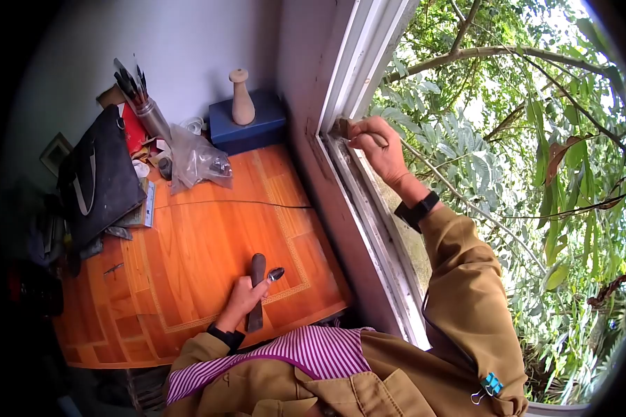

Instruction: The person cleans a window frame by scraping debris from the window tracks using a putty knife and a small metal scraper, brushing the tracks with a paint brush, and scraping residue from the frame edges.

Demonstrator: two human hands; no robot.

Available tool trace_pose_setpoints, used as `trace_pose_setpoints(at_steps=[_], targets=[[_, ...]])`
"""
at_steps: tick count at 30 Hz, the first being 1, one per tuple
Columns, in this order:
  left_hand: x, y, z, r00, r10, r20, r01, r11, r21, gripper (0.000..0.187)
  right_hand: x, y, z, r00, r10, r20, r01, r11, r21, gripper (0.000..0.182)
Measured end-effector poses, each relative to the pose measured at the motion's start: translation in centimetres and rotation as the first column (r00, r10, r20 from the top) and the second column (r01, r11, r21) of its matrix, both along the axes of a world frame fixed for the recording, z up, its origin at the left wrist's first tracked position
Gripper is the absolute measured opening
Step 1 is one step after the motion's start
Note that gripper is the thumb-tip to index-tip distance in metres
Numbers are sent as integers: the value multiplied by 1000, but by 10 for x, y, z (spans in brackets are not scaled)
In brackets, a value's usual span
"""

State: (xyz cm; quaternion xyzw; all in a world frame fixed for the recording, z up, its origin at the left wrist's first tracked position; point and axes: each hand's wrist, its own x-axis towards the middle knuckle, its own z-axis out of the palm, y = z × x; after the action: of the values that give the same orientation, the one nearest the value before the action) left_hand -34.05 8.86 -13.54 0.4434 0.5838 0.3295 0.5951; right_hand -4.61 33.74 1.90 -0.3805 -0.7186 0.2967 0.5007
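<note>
My left hand (242, 300) is closed over the wooden table, wrapped round a dark, long, flat-ended tool (258, 267). A spoon (276, 274) with a shiny dark bowl pokes out of the same grip. Up at the window, my right hand (384, 149) is closed with its fingers pinched at the far corner of the frame. Between those fingertips is a small brownish piece (342, 128), its kind unclear, right at the window track (358, 184). The track looks dirty and pale along its length.
On the table (209, 236) stand a blue box (222, 125) with a wooden bottle-shaped piece (242, 101), a clear plastic bag (191, 163), a metal cup of brushes (151, 119) and a dark bag (101, 181). A thin cable crosses the tabletop. Branches and leaves are outside the open window.
</note>
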Motion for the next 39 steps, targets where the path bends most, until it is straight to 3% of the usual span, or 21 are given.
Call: trace_pose_setpoints(at_steps=[2, 3, 4, 5, 6, 9, 11, 12, 15, 19, 21, 23, 25, 29, 31, 32, 33, 35, 36, 39], targets=[[0, 0, -2, 1000, -14, 13, 15, 1000, -7, 28, -5, 3, -9, 989, -38, 145, 14, 987, 163, 8], [0, -1, -3, 1000, -19, 13, 19, 1000, -13, 28, -4, 1, -9, 988, -42, 145, 18, 987, 158, 8], [0, -1, -4, 1000, -17, 9, 17, 1000, -6, 29, -2, -1, -7, 1000, 6, -22, -8, 992, -127, 8], [-1, -1, -3, 1000, -14, 4, 14, 1000, 1, 30, -2, -5, 1, 980, 4, -198, -83, 917, -391, 8], [-1, -3, -2, 1000, -19, 0, 19, 1000, -2, 30, 0, -5, 12, 972, -1, -235, -109, 885, -453, 10], [-1, -2, 2, 1000, -8, 24, 8, 1000, 6, 30, 1, -15, 40, 997, -6, -79, -36, 853, -520, 10], [1, -1, 0, 1000, -10, 17, 10, 1000, 17, 31, -3, -14, 44, 997, 3, -71, -25, 950, -310, 10], [2, -1, -1, 1000, -19, 20, 19, 1000, 14, 31, -6, -7, 42, 991, -1, -134, -43, 944, -327, 10], [-2, 0, -2, 999, -48, -24, 48, 999, 7, 31, -8, 4, 15, 1000, 21, 21, -15, 960, -281, 12], [0, -5, -2, 1000, -19, 13, 19, 1000, 21, 30, 7, -5, 10, 998, -20, -65, -8, 915, -404, 10], [-1, -3, -1, 999, 12, 33, -13, 1000, 29, 30, 8, -24, 30, 999, -36, -27, 20, 890, -456, 9], [0, -3, -5, 998, 0, 55, -2, 999, 47, 29, 11, -38, 44, 991, 30, 131, 44, 848, -528, 11], [-1, -2, -6, 999, -7, 47, 4, 998, 61, 29, 9, -42, 57, 978, 51, 201, 59, 861, -506, 13], [-3, -1, -11, 998, -53, 31, 51, 996, 80, 30, -11, -30, 59, 975, 2, 224, 60, 961, -271, 15], [1, -2, -3, 999, -53, 6, 52, 997, 62, 32, -5, -1, 22, 971, -5, 241, 39, 990, -138, 14], [1, -2, -3, 999, -39, 3, 39, 998, 54, 32, -5, -7, 19, 986, -1, 165, 36, 977, -211, 14], [0, -2, -2, 1000, -22, 0, 22, 999, 47, 32, -2, -14, 21, 965, -15, 262, 43, 994, -104, 14], [-1, -3, 2, 1000, -30, 6, 29, 998, 64, 33, 0, -29, 17, 950, -14, 313, 38, 997, -70, 14], [-1, -4, 4, 999, -37, 14, 36, 996, 85, 33, 1, -35, 20, 964, 4, 266, 61, 970, -236, 14], [-2, -4, 0, 999, -41, 10, 40, 996, 78, 33, -2, -50, 47, 914, 31, 404, 144, 907, -396, 16]])
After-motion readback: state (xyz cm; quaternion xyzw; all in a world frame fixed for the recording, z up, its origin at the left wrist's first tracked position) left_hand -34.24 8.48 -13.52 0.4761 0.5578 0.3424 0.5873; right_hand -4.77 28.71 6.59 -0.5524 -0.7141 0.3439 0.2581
